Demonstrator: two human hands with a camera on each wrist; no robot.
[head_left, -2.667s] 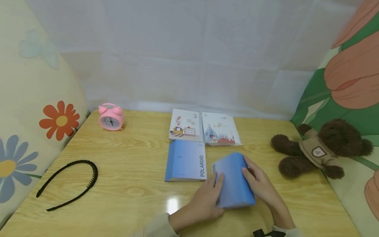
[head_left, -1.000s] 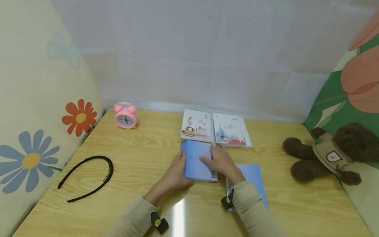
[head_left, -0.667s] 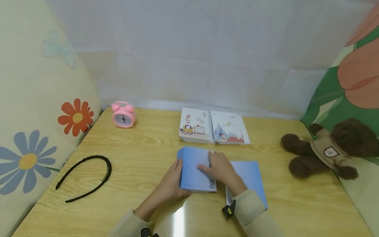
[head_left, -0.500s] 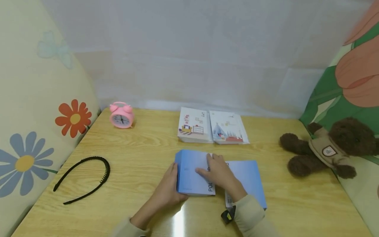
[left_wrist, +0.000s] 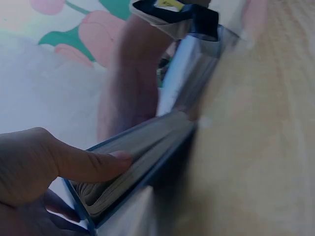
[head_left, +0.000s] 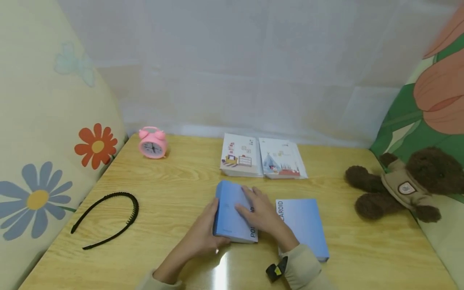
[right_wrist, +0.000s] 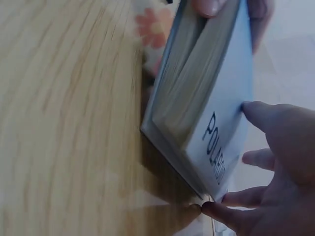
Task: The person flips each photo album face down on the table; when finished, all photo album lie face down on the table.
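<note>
With fingers of left hand (head_left: 199, 237), pinching tilted blue album (head_left: 230, 225); with right hand (head_left: 262, 213) fingers spread, touching cover (head_left: 227, 201). Apparently positioning; next, likely needs lowering flat onto bench (head_left: 174, 201).

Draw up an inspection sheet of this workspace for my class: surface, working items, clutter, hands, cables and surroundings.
Surface: wood-grain table, with one bright reflection.
Job's things: held blue book, POLAROID on its cover; second blue book flat to its right, partly hidden.
Clutter: pink alarm clock and black hairband at left; white room-picture book and white tent-picture book behind; brown teddy bear at right.
Hands: left hand grips the held book's side; right hand rests on its cover.
Cables: nothing seen.
Surroundings: pale cloth behind; flowered left panel and right panel.
</note>
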